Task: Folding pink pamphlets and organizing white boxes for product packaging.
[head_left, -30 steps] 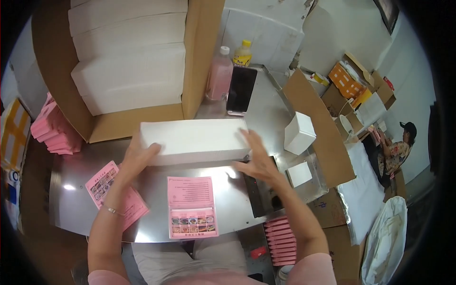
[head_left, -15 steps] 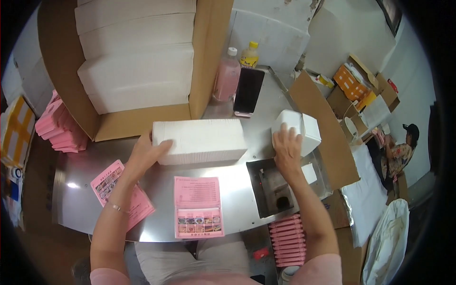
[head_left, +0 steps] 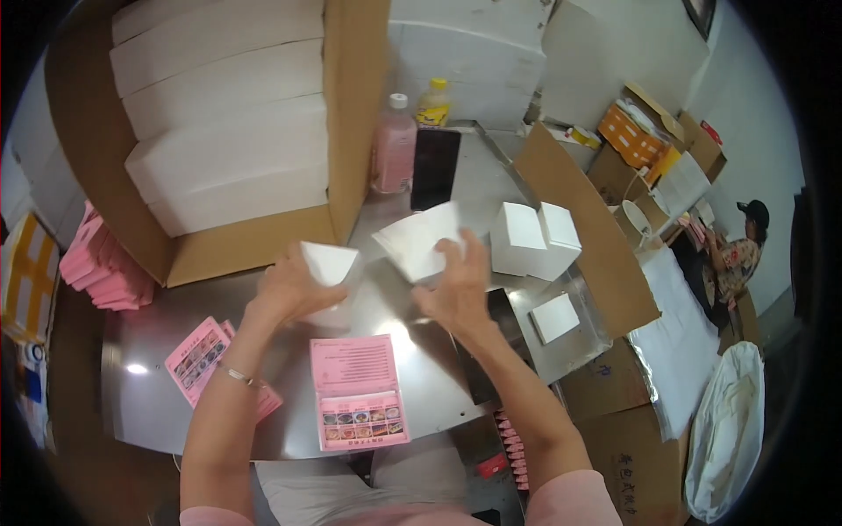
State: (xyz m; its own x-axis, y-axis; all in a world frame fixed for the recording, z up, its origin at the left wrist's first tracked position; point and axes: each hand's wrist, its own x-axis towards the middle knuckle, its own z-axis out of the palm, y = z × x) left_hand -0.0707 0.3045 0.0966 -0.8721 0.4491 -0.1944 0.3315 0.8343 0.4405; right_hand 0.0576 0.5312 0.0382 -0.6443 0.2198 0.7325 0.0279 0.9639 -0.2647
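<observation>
One white carton: my left hand [head_left: 289, 289] grips its near end [head_left: 329, 261], my right hand [head_left: 456, 294] its far end [head_left: 419, 238], long axis crosswise above the tabletop [head_left: 158, 394].

small white box [head_left: 329, 261]: open-topped, tilted, held up in left hand [head_left: 285, 289] grip, above the steel tabletop [head_left: 158, 386] | white flat box piece [head_left: 421, 238]: slanted, pinched by right hand [head_left: 456, 285] fingers, just right of the left grip, the two apart
</observation>
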